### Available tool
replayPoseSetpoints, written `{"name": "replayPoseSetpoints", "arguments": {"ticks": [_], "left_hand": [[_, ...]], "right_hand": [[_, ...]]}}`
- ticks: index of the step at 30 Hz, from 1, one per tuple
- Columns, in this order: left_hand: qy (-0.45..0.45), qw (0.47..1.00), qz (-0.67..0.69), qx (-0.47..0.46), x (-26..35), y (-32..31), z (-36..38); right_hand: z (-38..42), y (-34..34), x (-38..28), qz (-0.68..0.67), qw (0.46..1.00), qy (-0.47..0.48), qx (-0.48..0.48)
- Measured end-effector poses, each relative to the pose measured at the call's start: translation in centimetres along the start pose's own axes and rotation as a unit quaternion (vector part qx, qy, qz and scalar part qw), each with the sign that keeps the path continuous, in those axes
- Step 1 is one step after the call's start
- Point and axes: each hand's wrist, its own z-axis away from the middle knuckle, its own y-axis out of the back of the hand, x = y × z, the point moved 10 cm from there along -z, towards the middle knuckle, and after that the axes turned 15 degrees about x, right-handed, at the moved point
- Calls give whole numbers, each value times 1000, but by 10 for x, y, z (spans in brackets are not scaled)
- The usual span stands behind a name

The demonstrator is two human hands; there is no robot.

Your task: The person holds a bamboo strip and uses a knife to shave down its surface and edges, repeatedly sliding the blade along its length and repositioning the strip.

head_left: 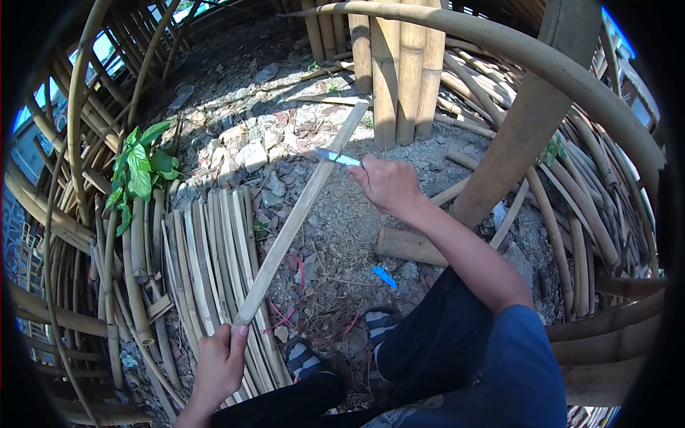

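Observation:
My left hand (220, 364) is closed around the near end of a long split bamboo strip (285, 232), thumb on top. The strip slants up and away to the right, its far end near the standing bamboo poles. My right hand (389, 184) grips a knife (337, 157), whose handle is hidden in the fist. The knife's blade points left and lies across the strip's upper part, seemingly touching it. Beneath the strip, to the left, a row of split bamboo strips (221, 242) lies side by side on the ground.
Upright bamboo poles (397, 78) stand ahead, and a thick leaning pole (517, 135) rises on the right. A cut bamboo piece (410, 246) and a blue object (384, 277) lie on the rubble ground. A leafy plant (140, 167) grows at left. Piled bamboo (578, 192) fills the right.

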Motion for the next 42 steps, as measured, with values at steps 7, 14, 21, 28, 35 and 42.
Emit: {"name": "replayPoseSetpoints", "arguments": {"ticks": [7,14,21,28,35,42], "left_hand": [[-6,1000,7,-8,1,-4,3],[6,1000,4,-10,4,-5,-1],[5,1000,2,-2,4,-7,-9],[48,997,42,49,-40,12,3],[65,995,71,41,-32,12,-7],[54,995,84,23,-26,7,-7]], "right_hand": [[-11,8,33,65,998,-7,3],[-16,-3,44,64,998,24,8],[-19,-28,54,82,994,68,-5],[-5,37,226,163,916,-367,-3],[-1,27,151,31,918,-393,-48],[3,20,67,-218,881,-419,-28]]}}
